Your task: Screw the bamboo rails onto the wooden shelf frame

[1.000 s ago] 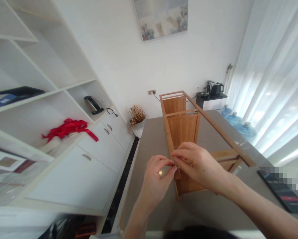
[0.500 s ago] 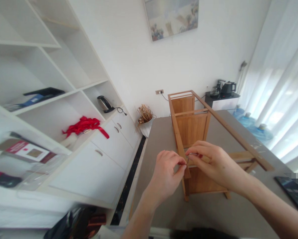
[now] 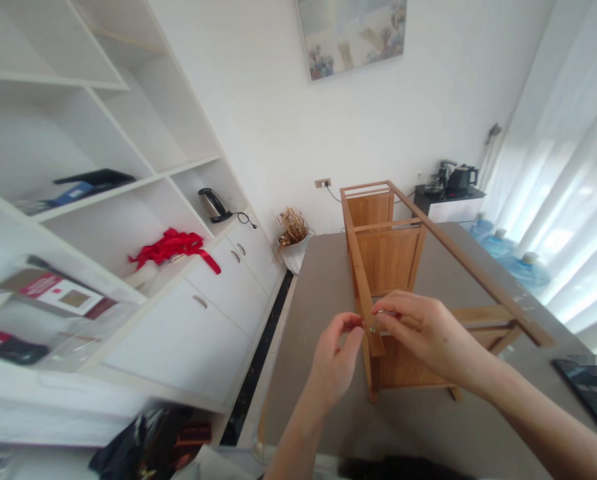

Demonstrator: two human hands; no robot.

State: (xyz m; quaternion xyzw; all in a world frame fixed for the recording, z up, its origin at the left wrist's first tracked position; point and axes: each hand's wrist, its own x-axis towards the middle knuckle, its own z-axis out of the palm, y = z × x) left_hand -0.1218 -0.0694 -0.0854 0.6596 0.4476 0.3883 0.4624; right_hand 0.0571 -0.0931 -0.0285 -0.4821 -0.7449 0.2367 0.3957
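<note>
A wooden frame with slatted or panelled parts stands on the grey table, its long rails running away from me. Near the closest end of its left rail, a small metal screw sticks out. My right hand pinches a thin bent metal rod, an Allen key, whose short end meets the screw. Just left of the rail is my left hand, thumb and forefinger curled but apart, close to the wood. No object shows between its fingertips.
A dark tablet or phone lies at the table's right edge. Blue water bottles stand by the curtain. White shelves hold a kettle and red ribbon. A pot of dried plants stands behind.
My left hand has let go at the screw and drawn back slightly left, so the screw now shows. The right hand keeps the Allen key at about the same spot.
</note>
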